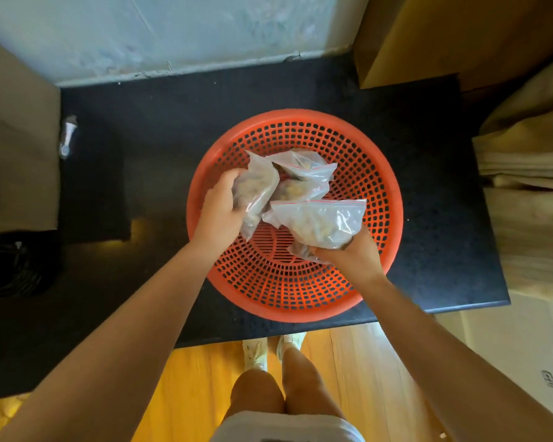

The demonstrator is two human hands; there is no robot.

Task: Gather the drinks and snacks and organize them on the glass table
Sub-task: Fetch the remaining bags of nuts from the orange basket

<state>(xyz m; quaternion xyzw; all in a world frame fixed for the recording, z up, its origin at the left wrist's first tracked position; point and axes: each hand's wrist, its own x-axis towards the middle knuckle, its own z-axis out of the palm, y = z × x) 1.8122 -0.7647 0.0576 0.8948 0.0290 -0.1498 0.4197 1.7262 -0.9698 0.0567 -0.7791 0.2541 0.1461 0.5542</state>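
The left hand point(219, 205) clasps one clear zip bag of snacks point(255, 193) and the right hand point(348, 255) grips a second point(320, 223), both over the orange perforated basket point(296, 301) holding two more bags point(304, 167), near the black counter's point(428, 218) front edge.

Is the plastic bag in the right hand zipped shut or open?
Shut, it seems: the right hand's snack bag shows its red zip line running straight and flat, with no gap.

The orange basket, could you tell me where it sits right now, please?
In the head view, the orange basket sits centre-right on the dark countertop, under both hands.
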